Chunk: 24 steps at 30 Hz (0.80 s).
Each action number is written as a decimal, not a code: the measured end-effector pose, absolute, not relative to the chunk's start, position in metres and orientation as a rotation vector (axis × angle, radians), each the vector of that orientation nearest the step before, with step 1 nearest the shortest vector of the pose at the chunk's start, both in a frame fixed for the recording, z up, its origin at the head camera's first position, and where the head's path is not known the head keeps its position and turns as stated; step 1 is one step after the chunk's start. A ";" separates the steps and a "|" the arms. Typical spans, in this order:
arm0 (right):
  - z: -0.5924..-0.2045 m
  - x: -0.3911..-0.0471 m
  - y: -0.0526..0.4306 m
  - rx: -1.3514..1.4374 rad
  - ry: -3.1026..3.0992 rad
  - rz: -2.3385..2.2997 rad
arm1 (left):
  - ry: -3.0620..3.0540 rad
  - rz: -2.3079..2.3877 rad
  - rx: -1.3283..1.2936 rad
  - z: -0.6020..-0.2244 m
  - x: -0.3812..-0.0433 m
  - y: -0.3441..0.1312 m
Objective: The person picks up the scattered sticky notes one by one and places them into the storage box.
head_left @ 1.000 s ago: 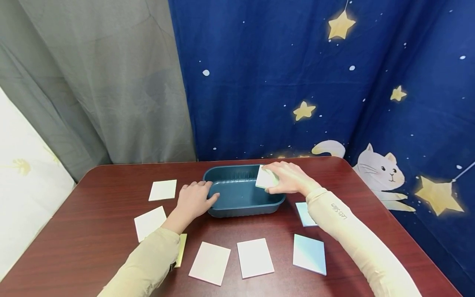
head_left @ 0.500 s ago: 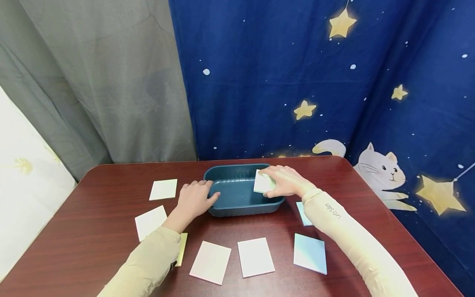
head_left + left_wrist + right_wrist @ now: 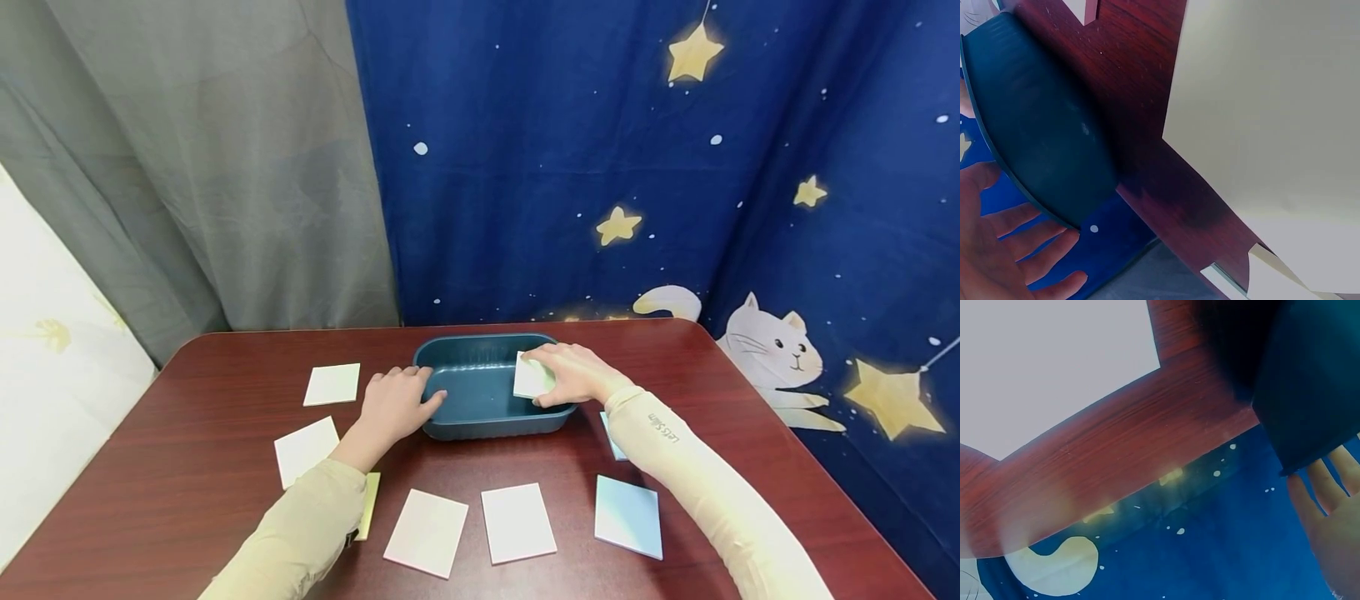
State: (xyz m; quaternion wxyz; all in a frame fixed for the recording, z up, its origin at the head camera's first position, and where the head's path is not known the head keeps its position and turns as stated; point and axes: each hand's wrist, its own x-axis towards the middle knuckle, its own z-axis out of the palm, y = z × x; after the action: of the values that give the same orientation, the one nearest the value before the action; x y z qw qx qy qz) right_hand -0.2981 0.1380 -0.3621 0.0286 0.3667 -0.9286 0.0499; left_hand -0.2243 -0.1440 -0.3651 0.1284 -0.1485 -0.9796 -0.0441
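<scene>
A dark teal plastic bin (image 3: pixel 491 429) sits towards the back of the table. My left hand (image 3: pixel 393 404) rests at its left rim with fingers extended and thumb spread; the left wrist view shows those fingers (image 3: pixel 1035 240) along the rim. Over the bin's right end, my right hand (image 3: pixel 576 373) pinches a pale green sticky note pad (image 3: pixel 529 379) between thumb and fingers. That pad tilts inside the bin's outline. In the right wrist view the bin wall (image 3: pixel 1319 387) hides the pad and fingertips.
More square note pads lie around the bin: pale green (image 3: pixel 332 384) and white (image 3: pixel 303 450) at left, yellow (image 3: pixel 369 504) partly under the left sleeve, pinkish (image 3: pixel 426 533) and white (image 3: pixel 518 523) in front, blue (image 3: pixel 628 515) and light blue (image 3: pixel 611 433) at right. Curtains hang behind.
My right hand has moved slightly left and lower with the green note pad, further into the bin. The left hand stays at the rim.
</scene>
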 end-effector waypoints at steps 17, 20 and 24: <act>-0.373 -0.298 0.132 1.209 -2.850 0.083 | -2.850 -0.135 -0.428 -0.364 -0.224 -0.143; -0.375 -0.299 0.130 1.223 -2.851 0.051 | -2.848 -0.134 -0.427 -0.365 -0.224 -0.143; -0.377 -0.298 0.127 1.233 -2.860 0.023 | -2.852 -0.134 -0.426 -0.366 -0.224 -0.143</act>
State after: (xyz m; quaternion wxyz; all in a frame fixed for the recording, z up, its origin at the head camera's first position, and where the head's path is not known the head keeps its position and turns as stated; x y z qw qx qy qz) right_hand -0.2984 0.1274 -0.3768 0.0134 0.3959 -0.9182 0.0073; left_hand -0.2241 -0.1433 -0.3656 0.1269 -0.1464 -0.9800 -0.0459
